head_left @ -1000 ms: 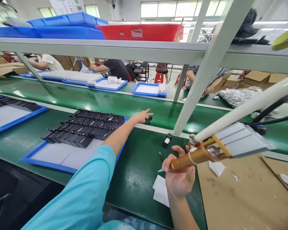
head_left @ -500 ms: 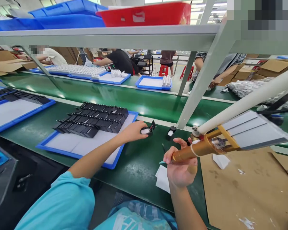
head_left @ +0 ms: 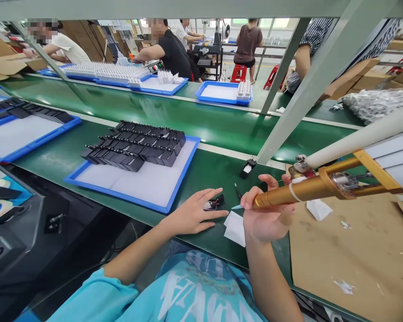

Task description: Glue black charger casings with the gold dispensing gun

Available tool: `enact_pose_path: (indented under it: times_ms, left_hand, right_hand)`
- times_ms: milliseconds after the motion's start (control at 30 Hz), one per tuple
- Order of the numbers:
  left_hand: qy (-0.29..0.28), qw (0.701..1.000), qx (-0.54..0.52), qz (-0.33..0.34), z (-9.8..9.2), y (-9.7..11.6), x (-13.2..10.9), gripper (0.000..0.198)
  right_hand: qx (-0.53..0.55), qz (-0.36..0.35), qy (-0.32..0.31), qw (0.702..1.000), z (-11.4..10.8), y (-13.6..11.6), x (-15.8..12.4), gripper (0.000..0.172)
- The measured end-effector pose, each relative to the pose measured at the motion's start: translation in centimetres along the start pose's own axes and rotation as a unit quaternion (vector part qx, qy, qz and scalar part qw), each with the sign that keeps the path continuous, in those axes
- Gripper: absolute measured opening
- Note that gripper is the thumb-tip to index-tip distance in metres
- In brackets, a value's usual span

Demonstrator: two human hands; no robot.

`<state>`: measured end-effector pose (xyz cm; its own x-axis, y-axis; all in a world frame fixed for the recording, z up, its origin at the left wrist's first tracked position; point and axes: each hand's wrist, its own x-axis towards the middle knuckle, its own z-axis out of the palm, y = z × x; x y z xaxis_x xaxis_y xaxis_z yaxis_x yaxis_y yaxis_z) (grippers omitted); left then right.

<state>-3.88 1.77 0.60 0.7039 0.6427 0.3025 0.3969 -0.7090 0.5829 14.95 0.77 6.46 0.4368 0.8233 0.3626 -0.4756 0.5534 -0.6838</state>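
My left hand [head_left: 193, 215] lies flat on the green bench with its fingers spread. A small black part with a white face [head_left: 214, 204] rests between the index and middle fingers. My right hand [head_left: 267, 219] is closed round a gold-coloured tool [head_left: 300, 190] hung from a white tube [head_left: 359, 136]. The tool's pale tip [head_left: 237, 207] points at the small part, a few centimetres to its right. A second small black part [head_left: 246, 168] sits further back, by the foot of a metal post.
A blue-rimmed tray [head_left: 169, 197] with rows of black parts [head_left: 137, 145] stands left of my hands. White paper scraps [head_left: 235, 228] lie near the bench edge, and a cardboard sheet [head_left: 349, 250] is on the right. The slanted metal post [head_left: 289, 112] rises ahead. Other people work across the conveyor.
My left hand reached out to the belt, picked up the small black part, pulled it back towards me and now lies flat with it on the bench. My view has tilted downwards.
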Motion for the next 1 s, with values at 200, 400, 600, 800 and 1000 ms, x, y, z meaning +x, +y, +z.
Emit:
enact_pose_path:
  times_ms: [200,400,600,800,1000]
  left_hand:
    - [0.039,0.998,0.004,-0.054,1.1,-0.5,-0.4,0.047]
    - [0.103,0.976,-0.059,-0.181,1.7,-1.7,-1.9,0.046]
    - [0.075,0.964,-0.054,-0.248,2.6,-1.2,-1.5,0.042]
    - [0.122,0.973,-0.026,-0.196,2.7,0.9,-1.5,0.039]
    - [0.136,0.972,-0.043,-0.186,2.0,2.5,-1.2,0.034]
  right_hand:
    - [0.006,0.000,-0.005,1.000,-0.2,0.1,0.1,0.034]
    - [0.024,0.006,-0.014,1.000,-0.1,0.2,0.0,0.035]
    - [0.026,0.015,-0.026,0.999,1.1,0.3,-0.7,0.039]
    - [0.010,0.012,-0.023,1.000,1.9,0.4,-1.4,0.043]
    - [-0.013,0.010,-0.019,1.000,1.7,0.4,-1.5,0.044]
